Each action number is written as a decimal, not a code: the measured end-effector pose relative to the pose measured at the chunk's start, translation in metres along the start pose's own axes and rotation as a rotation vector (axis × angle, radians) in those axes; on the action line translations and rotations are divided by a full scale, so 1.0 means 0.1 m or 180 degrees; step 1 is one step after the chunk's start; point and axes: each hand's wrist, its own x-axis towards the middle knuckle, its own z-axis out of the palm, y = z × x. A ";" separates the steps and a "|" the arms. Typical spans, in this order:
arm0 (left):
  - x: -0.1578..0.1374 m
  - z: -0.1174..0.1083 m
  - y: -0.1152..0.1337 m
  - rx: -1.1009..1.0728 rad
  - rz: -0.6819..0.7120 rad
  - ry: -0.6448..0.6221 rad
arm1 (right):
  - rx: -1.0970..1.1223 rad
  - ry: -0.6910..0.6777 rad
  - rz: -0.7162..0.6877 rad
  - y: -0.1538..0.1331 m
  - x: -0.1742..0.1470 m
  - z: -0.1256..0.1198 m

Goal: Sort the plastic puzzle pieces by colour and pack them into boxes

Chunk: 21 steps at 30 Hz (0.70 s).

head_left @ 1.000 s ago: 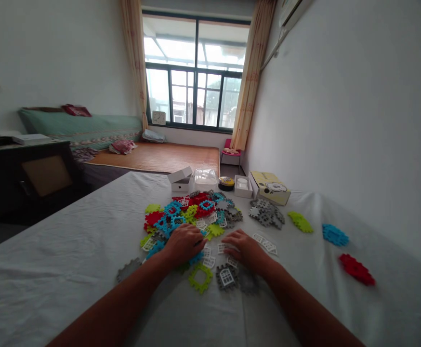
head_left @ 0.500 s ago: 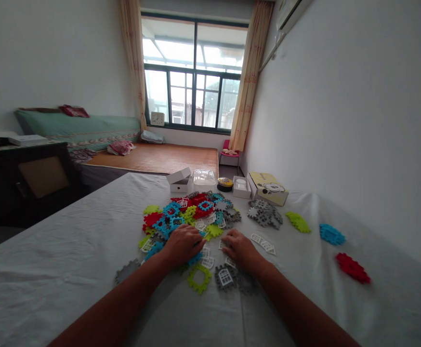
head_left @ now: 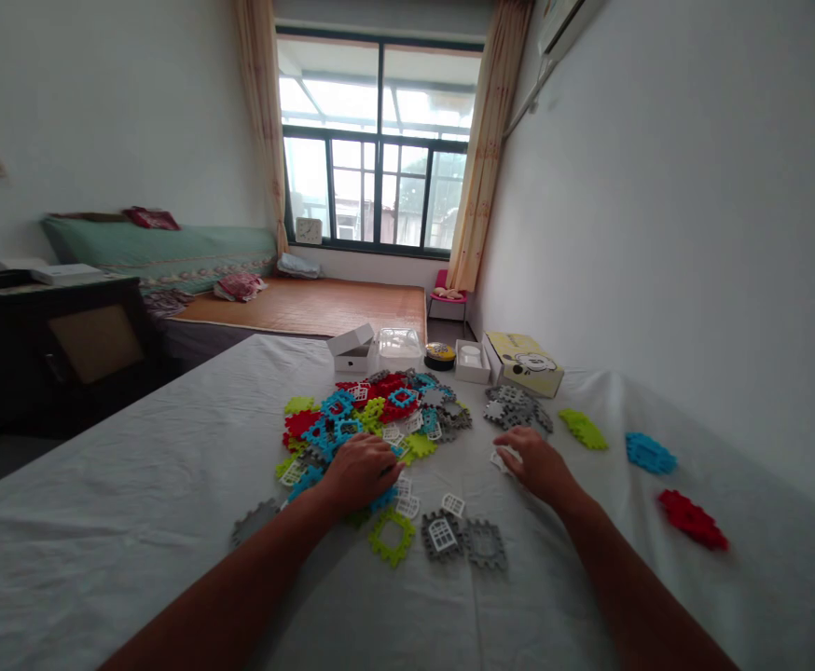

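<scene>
My left hand [head_left: 362,475] rests at the near edge of a heap of toothed plastic building pieces [head_left: 338,405] in red, blue, green, grey and white. Its fingers are curled downward, and whatever lies under them is hidden. Away to the right, my right hand [head_left: 537,466] is low over the cloth, fingers bent onto a white lattice window piece [head_left: 500,459], partly covered by the hand. Between the hands and nearer me lie a green frame piece [head_left: 392,538], a grey piece with a white window [head_left: 442,535], another grey frame piece [head_left: 484,543] and a loose white window piece [head_left: 453,504].
Grey pieces [head_left: 518,410] are stacked at the right, then green [head_left: 584,430], blue [head_left: 651,453] and red [head_left: 693,519] stacks. Along the far edge stand white boxes [head_left: 472,362], a clear container [head_left: 400,347], a black-and-yellow tin [head_left: 439,355] and a yellow box [head_left: 525,363].
My right hand has moved right, from beside the heap to the white window pieces, and the white window piece formerly under its fingers has left that spot. My left hand has stayed at the heap.
</scene>
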 end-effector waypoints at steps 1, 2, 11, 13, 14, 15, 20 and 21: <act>0.00 0.00 0.00 -0.0017 -0.0004 0.0003 | 0.0137 0.0020 -0.0085 -0.02 -0.02 0.00; 0.00 0.00 0.00 -0.0036 -0.0008 0.0012 | 0.0357 -0.0066 -0.0191 -0.08 -0.03 0.00; -0.01 0.00 -0.01 -0.0123 -0.0010 0.0093 | 0.0874 -0.1213 -0.0755 -0.74 -0.19 0.10; -0.01 0.00 0.00 -0.0123 -0.0007 0.0075 | 0.0713 -0.1155 -0.0790 -0.76 -0.19 0.10; 0.00 0.00 0.00 -0.0124 -0.0010 0.0072 | 0.0636 -0.1110 -0.0804 -0.76 -0.18 0.10; 0.00 -0.01 0.00 -0.0122 -0.0016 0.0070 | 0.0569 -0.1047 -0.0802 -0.74 -0.17 0.10; -0.01 -0.02 0.00 -0.0089 -0.0042 0.0057 | 0.0200 -0.0499 -0.0239 -0.39 -0.10 0.03; -0.01 -0.02 0.00 -0.0080 -0.0049 0.0050 | 0.0089 -0.0452 -0.0089 -0.28 -0.08 0.01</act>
